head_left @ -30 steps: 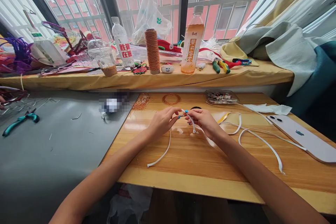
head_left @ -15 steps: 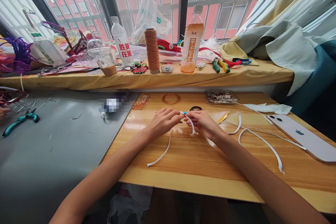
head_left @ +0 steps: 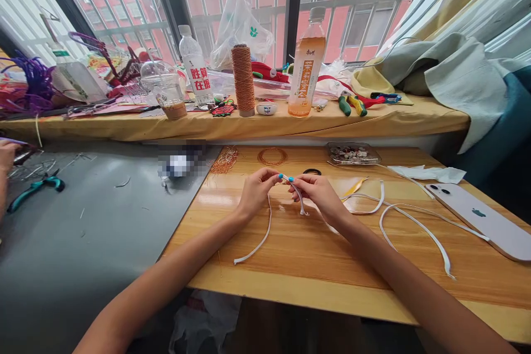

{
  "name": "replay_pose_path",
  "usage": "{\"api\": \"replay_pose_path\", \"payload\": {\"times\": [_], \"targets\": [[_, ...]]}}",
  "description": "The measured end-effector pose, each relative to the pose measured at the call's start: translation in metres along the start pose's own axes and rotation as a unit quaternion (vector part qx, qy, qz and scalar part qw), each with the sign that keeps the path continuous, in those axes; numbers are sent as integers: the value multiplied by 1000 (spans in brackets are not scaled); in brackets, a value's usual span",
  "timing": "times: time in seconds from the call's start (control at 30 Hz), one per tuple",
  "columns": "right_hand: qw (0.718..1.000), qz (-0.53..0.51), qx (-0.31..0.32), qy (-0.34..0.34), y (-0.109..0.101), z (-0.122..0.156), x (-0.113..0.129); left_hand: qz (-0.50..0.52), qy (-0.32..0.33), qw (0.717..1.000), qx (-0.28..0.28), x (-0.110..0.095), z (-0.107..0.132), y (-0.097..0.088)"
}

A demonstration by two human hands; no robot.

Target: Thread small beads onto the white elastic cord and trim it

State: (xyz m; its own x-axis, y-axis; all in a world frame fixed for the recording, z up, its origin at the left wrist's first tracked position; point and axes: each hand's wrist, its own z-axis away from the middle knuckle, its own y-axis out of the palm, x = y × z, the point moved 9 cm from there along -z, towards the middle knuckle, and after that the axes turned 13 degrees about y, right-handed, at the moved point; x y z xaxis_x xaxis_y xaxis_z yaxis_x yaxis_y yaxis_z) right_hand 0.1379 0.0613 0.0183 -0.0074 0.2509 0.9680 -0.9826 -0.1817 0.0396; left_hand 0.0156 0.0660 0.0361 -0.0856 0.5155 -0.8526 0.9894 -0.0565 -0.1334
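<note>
Over the wooden table, my left hand and my right hand pinch a white ribbon strip between them, fingertips almost touching. One end of the strip trails down to the left onto the table. A short loop hangs below my right fingers. More white ribbon curls on the table to the right of my right hand. Both hands are closed in a pinch.
A coil of copper wire, loose copper strands, a tray of small bits and a phone lie on the table. Bottles, a thread spool and pliers stand on the sill. Another person's hand shows at far left by teal pliers.
My hands stayed at the same spot, fingers shifting slightly on the ribbon. Another person's hand has come into view at the far left edge.
</note>
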Motion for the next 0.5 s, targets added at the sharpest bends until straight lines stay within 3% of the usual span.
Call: {"api": "replay_pose_path", "payload": {"times": [0.17,0.5], "targets": [[998,31,-23,-48,0,1,3,122,-92,987,-57,13,6,1],[995,60,-20,-76,4,1,4,135,-116,982,-61,23,12,3]]}}
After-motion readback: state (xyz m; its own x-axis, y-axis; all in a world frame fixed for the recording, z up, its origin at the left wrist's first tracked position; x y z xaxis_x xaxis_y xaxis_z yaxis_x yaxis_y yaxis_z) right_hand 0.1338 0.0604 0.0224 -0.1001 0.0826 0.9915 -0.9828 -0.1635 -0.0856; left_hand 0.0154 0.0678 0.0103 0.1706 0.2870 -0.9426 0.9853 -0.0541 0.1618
